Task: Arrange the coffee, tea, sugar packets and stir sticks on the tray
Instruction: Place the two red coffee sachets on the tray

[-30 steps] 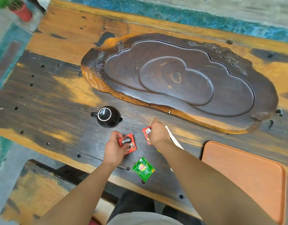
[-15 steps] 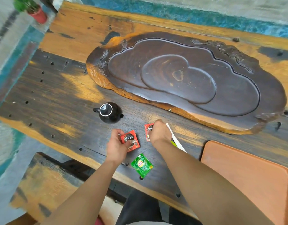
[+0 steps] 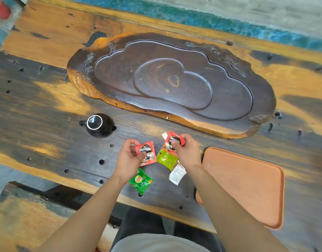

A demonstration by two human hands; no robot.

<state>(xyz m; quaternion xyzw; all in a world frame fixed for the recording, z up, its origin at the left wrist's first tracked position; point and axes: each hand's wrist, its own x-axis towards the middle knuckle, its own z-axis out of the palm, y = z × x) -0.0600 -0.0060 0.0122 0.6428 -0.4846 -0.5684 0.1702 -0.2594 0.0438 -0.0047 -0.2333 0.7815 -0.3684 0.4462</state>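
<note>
My left hand (image 3: 128, 157) holds a red Nescafe coffee packet (image 3: 146, 153) by its left edge, just above the table. My right hand (image 3: 188, 151) pinches a second red coffee packet (image 3: 173, 142), lifted and tilted. Under it lie a light green tea packet (image 3: 166, 159) and a white sugar packet (image 3: 177, 175); a thin white strip (image 3: 164, 136) pokes out behind the raised packet. A darker green Lipton tea packet (image 3: 141, 180) lies flat near the front edge. The orange tray (image 3: 247, 186) sits to the right of my right hand, with nothing on it.
A small black teapot (image 3: 97, 125) stands left of the packets. A large dark carved wooden tea board (image 3: 229, 99) fills the table's middle and far side. The table top has several small holes. A red plant pot (image 3: 1, 10) shows at the far left corner.
My right hand has lifted its coffee packet off the table, uncovering the light green tea packet and the white sugar packet. My left hand has raised its coffee packet slightly.
</note>
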